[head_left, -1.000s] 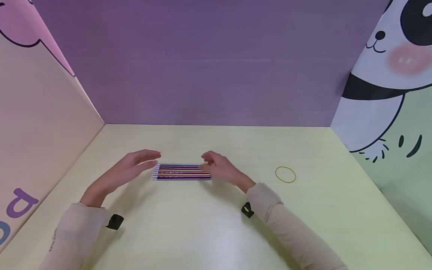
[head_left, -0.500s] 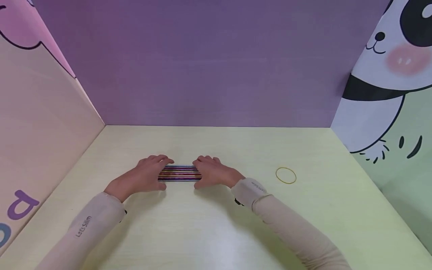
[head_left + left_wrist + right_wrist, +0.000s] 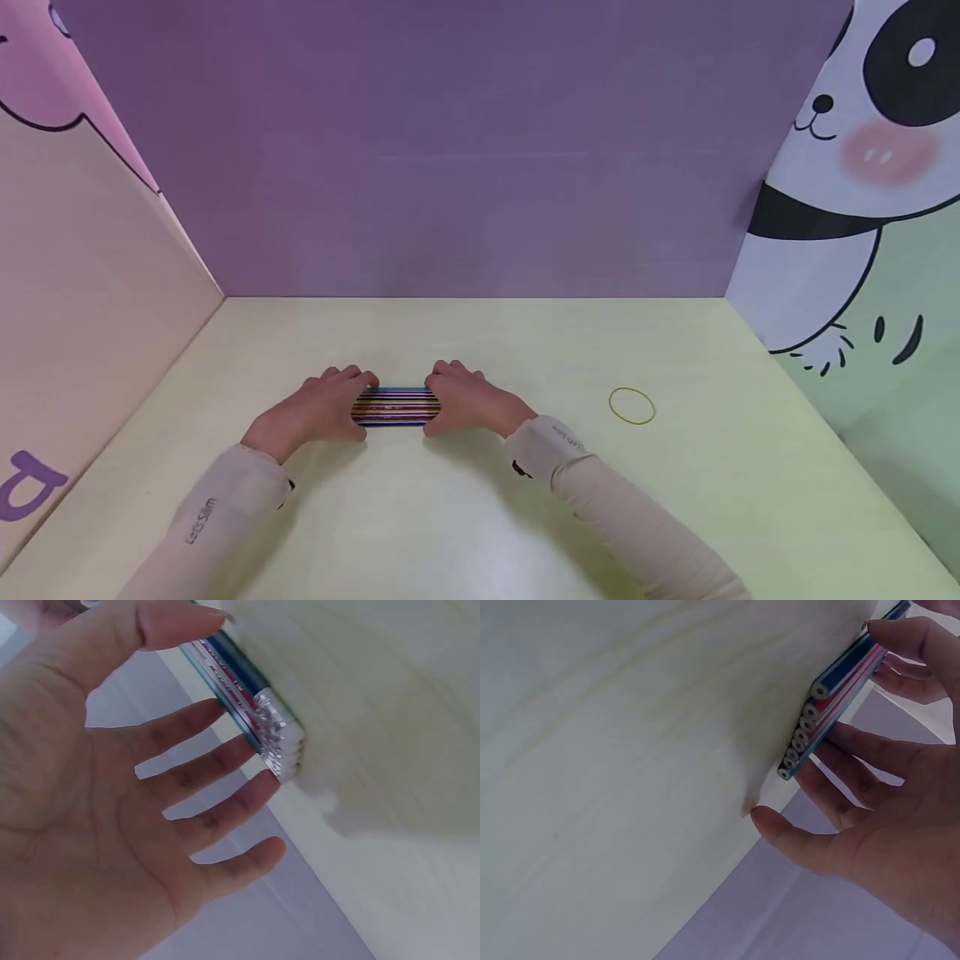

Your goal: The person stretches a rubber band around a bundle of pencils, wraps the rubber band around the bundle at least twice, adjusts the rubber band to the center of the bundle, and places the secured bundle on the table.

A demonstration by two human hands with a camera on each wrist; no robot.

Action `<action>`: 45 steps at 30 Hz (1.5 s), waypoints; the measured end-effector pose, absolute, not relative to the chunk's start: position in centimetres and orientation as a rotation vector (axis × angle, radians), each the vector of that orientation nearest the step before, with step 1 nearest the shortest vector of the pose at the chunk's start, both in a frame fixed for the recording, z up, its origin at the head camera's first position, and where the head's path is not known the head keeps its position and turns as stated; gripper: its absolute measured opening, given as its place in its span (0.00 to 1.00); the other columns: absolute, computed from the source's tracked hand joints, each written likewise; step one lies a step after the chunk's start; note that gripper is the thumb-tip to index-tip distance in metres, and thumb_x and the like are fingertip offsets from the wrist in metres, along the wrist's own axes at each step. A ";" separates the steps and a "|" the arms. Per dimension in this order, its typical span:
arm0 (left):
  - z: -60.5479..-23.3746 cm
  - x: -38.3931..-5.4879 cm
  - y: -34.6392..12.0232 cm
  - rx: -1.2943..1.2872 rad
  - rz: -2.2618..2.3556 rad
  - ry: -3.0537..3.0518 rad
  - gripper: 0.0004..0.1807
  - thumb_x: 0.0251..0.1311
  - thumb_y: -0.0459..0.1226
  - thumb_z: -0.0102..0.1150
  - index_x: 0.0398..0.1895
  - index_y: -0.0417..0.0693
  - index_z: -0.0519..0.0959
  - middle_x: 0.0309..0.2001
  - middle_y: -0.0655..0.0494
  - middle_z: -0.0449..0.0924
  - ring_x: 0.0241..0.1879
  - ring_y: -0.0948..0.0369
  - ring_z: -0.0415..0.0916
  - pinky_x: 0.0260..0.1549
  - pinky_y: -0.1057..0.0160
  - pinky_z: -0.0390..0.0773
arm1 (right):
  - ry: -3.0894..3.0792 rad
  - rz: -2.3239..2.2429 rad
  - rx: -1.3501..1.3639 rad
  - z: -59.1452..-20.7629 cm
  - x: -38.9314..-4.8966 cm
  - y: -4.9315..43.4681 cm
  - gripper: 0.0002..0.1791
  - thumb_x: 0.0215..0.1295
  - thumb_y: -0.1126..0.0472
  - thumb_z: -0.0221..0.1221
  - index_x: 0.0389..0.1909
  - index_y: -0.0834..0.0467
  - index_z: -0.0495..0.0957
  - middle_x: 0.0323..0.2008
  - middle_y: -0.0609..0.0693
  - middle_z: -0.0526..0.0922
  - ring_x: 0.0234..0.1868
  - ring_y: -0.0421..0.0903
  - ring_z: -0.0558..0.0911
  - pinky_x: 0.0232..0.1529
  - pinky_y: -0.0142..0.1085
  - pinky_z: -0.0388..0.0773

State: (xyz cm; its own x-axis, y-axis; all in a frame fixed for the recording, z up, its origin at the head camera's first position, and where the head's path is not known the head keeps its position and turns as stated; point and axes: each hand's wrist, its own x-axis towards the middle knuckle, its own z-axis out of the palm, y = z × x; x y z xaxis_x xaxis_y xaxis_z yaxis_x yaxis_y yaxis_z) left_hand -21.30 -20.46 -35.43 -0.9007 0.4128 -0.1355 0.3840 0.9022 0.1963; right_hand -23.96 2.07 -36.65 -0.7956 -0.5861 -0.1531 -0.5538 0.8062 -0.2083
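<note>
Several striped pencils (image 3: 396, 407) lie side by side in a flat row on the table, running left to right. My left hand (image 3: 318, 410) holds the row near its left end, thumb on the near side and fingers on the far side. At the other end my right hand (image 3: 472, 402) grips it the same way. In the left wrist view, white erasers with silver ferrules (image 3: 279, 739) stick out past the left fingers. The right wrist view shows the unsharpened pencil ends (image 3: 801, 740) between the right thumb and fingers. From the head view both ends are hidden under the hands.
A thin yellow rubber band (image 3: 637, 423) lies on the table (image 3: 450, 517) to the right of the right hand. A purple panel (image 3: 465, 167) closes off the back, and printed panels stand at the left and right.
Both hands have come down from above the pencils and now grip the row at its two ends, closer together than before. The rubber band has stayed in place.
</note>
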 end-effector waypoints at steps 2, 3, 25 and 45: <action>-35.5 -21.1 -20.5 0.584 0.251 2.895 0.35 0.47 0.38 0.75 0.60 0.44 0.73 0.53 0.47 0.73 0.50 0.47 0.68 0.53 0.41 0.69 | 2.787 -0.250 -0.893 -36.9 -23.9 1.8 0.23 0.55 0.48 0.68 0.49 0.54 0.78 0.48 0.43 0.72 0.48 0.42 0.67 0.42 0.37 0.70; -35.5 -21.0 -20.6 0.581 0.250 2.899 0.34 0.47 0.38 0.75 0.59 0.44 0.73 0.52 0.47 0.73 0.50 0.47 0.68 0.52 0.40 0.69 | 2.786 -0.262 -0.892 -37.0 -23.8 1.7 0.23 0.55 0.48 0.68 0.49 0.54 0.78 0.49 0.43 0.72 0.48 0.42 0.67 0.43 0.38 0.70; -36.0 -21.2 -19.1 0.633 0.201 2.929 0.21 0.47 0.31 0.70 0.44 0.45 0.73 0.36 0.52 0.70 0.37 0.51 0.67 0.39 0.49 0.69 | 2.801 -0.215 -0.877 -36.1 -23.6 1.9 0.19 0.59 0.52 0.70 0.47 0.54 0.78 0.39 0.43 0.73 0.44 0.44 0.70 0.42 0.39 0.73; -36.6 -20.8 -18.7 0.730 0.127 2.990 0.17 0.48 0.28 0.68 0.40 0.43 0.74 0.30 0.54 0.70 0.32 0.52 0.68 0.35 0.51 0.69 | 2.857 -0.088 -0.914 -36.4 -23.8 0.9 0.11 0.58 0.54 0.70 0.31 0.53 0.78 0.33 0.44 0.73 0.38 0.45 0.71 0.45 0.44 0.72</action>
